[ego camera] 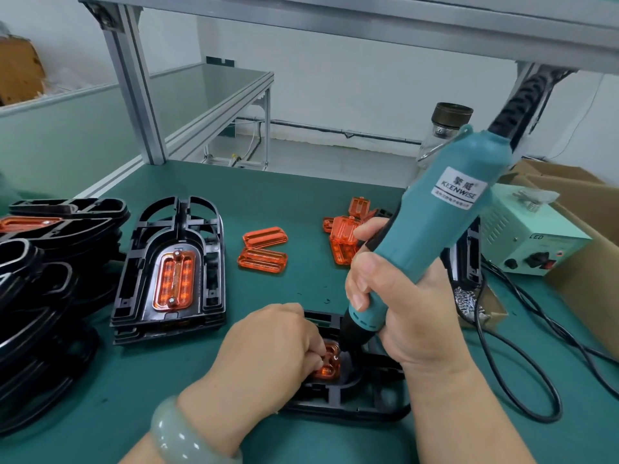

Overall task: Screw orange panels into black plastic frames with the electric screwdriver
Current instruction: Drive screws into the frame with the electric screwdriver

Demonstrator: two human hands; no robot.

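Note:
My right hand (395,306) grips the teal electric screwdriver (445,222), which stands tilted with its black tip down on an orange panel (330,361). That panel lies in a black plastic frame (348,406) near the table's front. My left hand (268,349) rests on the frame with its curled fingertips pinching the panel's left edge, and it hides much of the panel. To the left is a stack of black frames (170,262); the top one carries a fitted orange panel (175,279).
Loose orange panels (264,249) lie mid-table, with more (345,236) behind the screwdriver. Black frames (50,279) pile up at the left edge. Screws (467,301) sit in a small cardboard tray at right, beside a power supply box (532,236) with black cables (522,356).

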